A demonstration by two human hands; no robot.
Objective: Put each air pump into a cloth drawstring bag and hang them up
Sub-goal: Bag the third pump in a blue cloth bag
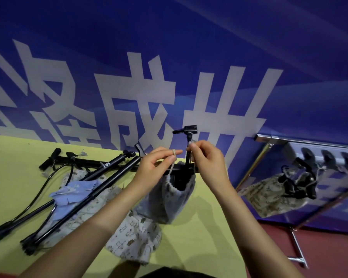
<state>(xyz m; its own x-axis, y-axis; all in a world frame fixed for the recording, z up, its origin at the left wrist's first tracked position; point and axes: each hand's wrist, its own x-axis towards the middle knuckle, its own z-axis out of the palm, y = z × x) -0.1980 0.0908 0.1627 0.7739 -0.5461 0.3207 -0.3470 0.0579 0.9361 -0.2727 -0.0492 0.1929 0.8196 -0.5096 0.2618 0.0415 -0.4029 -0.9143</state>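
A pale cloth bag (176,195) with a gathered mouth is held above the yellow bench (199,237). A black pump (186,141) stands upright in it, its T-shaped handle pointing up. The bag's cord (174,152) is pinched by the left hand (156,165), looped over a finger; the other cord end is pinched by the right hand (205,155). Slim black pumps (84,189) lie slantwise on printed cloth bags (133,237) at the left.

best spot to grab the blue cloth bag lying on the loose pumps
Pinch the blue cloth bag at its crumpled upper edge, coming from above. It lies draped over two pump tubes, so that raised fold gives the fingers loose cloth to close on without catching the tubes. Both hands are now busy with drawstrings.
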